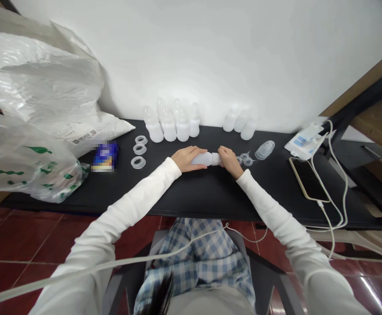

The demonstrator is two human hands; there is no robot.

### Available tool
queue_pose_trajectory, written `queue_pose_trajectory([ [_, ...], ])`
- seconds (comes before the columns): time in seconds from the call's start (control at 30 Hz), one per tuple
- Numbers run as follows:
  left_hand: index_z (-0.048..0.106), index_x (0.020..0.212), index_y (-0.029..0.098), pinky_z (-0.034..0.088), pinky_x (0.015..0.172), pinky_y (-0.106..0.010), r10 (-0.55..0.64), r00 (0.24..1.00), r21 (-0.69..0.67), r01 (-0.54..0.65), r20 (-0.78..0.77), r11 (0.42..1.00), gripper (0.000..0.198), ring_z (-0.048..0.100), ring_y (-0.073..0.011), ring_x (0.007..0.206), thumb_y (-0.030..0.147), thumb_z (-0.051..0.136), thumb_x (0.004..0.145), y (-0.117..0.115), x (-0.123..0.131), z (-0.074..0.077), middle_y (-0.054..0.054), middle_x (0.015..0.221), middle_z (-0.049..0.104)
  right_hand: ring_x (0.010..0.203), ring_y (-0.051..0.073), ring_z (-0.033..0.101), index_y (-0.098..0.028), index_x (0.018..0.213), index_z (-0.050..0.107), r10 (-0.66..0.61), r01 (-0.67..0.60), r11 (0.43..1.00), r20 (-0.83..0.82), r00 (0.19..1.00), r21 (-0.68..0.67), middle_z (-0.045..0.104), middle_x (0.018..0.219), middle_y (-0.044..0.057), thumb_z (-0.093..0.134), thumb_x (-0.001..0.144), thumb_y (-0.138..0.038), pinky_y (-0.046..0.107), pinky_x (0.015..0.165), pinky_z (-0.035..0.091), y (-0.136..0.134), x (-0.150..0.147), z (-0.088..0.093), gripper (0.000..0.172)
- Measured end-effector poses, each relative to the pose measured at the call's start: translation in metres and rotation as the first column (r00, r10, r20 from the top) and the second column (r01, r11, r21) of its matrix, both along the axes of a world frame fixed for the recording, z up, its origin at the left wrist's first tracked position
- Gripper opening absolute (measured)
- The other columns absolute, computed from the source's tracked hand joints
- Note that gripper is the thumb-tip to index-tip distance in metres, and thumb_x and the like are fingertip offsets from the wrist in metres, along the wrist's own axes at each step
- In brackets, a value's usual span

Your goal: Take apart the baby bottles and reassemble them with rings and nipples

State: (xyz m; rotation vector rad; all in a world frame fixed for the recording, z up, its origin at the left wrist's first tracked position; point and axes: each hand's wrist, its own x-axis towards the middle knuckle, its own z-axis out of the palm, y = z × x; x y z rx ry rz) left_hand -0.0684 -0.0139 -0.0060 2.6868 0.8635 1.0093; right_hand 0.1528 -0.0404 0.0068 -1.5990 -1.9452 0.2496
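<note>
Over the middle of the black table, a translucent white baby bottle (pixel 201 160) lies sideways between my two hands. My left hand (pixel 187 159) is wrapped round the bottle's body. At the neck end, my right hand (pixel 229 161) grips the top, and its fingers cover part of it. Just right of that hand are several small clear nipples (pixel 246 159). Farther right lies a stack of clear bottle caps (pixel 264 150). To the left, three clear collar rings (pixel 138 162) sit in a column.
Several capped bottles (pixel 169 127) stand by the wall, with three uncapped bottles (pixel 243 122) to their right. White plastic bags (pixel 40 87) and a blue packet (pixel 105 156) occupy the left. A phone (pixel 309 179), cables and a power strip (pixel 304 141) lie at the right.
</note>
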Motion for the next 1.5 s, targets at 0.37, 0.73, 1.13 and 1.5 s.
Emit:
queue_pose_trajectory([
  [0.37, 0.064, 0.123, 0.021, 0.044, 0.100, -0.047, 0.499, 0.832, -0.026, -0.508, 0.242, 0.861, 0.060, 0.060, -0.0317, 0.111, 0.060, 0.076, 0.078, 0.003, -0.020, -0.006, -0.014, 0.119, 0.071, 0.060, 0.018, 0.057, -0.019, 0.100, 0.064, -0.272, 0.259, 0.962, 0.268, 0.924, 0.086, 0.067, 0.070, 0.007, 0.033, 0.104, -0.046, 0.028, 0.060, 0.022, -0.014, 0.025, 0.032, 0.042],
  [0.73, 0.049, 0.116, 0.016, 0.050, 0.096, -0.050, 0.720, 0.552, -0.301, -0.664, 0.420, 0.685, 0.062, 0.059, -0.0264, 0.102, 0.055, 0.077, 0.077, 0.028, -0.048, -0.034, -0.015, 0.111, 0.056, 0.063, 0.020, 0.059, -0.015, 0.088, 0.071, -0.229, 0.217, 0.972, 0.594, 0.771, 0.092, 0.071, 0.072, 0.013, 0.033, 0.103, -0.041, 0.030, 0.059, 0.016, -0.027, 0.046, 0.010, 0.048],
  [1.13, 0.054, 0.127, 0.013, 0.032, 0.107, -0.077, 0.819, 0.523, -0.018, -0.840, 0.236, 0.542, 0.052, 0.043, -0.0510, 0.135, 0.037, 0.068, 0.083, -0.043, -0.091, -0.042, -0.029, 0.143, 0.048, 0.094, 0.031, 0.052, -0.011, 0.110, 0.072, -0.217, 0.079, 0.968, 0.632, 0.745, 0.239, 0.064, 0.097, 0.019, 0.038, 0.100, -0.034, 0.039, 0.078, 0.032, -0.025, 0.064, -0.001, 0.042],
  [1.5, 0.066, 0.115, 0.025, 0.055, 0.087, -0.047, 0.286, 0.950, -0.134, -0.269, 0.123, 0.954, 0.032, 0.066, -0.0284, 0.094, 0.041, 0.066, 0.088, -0.055, -0.022, -0.043, -0.010, 0.106, 0.068, 0.099, 0.029, 0.051, -0.017, 0.114, 0.073, -0.109, -0.014, 0.983, 0.641, 0.760, 0.184, 0.064, 0.110, 0.016, 0.040, 0.094, -0.011, 0.042, 0.091, 0.032, -0.025, 0.061, 0.008, 0.038],
])
